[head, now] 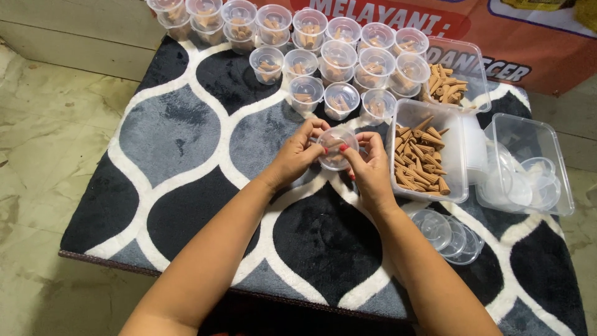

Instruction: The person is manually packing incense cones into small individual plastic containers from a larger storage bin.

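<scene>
- My left hand (297, 155) and right hand (371, 167) meet over the middle of the patterned rug (186, 186), both holding one small clear cup (336, 148) between them.
- The fingers (314, 129) of my left hand pinch the cup's left rim; those of my right hand pinch its right rim, red nails showing.
- The cup sits above the rug, just left of the open clear box of brown cones (423, 163).
- Beyond my hands stand rows of filled lidded cups (323, 59), close together.
- A second box of cones (449, 82) lies farther back on the right.
- At the far right, a clear box of lids (528, 168); near my right forearm, a short stack of empty cups (449, 235) lies on its side.
</scene>
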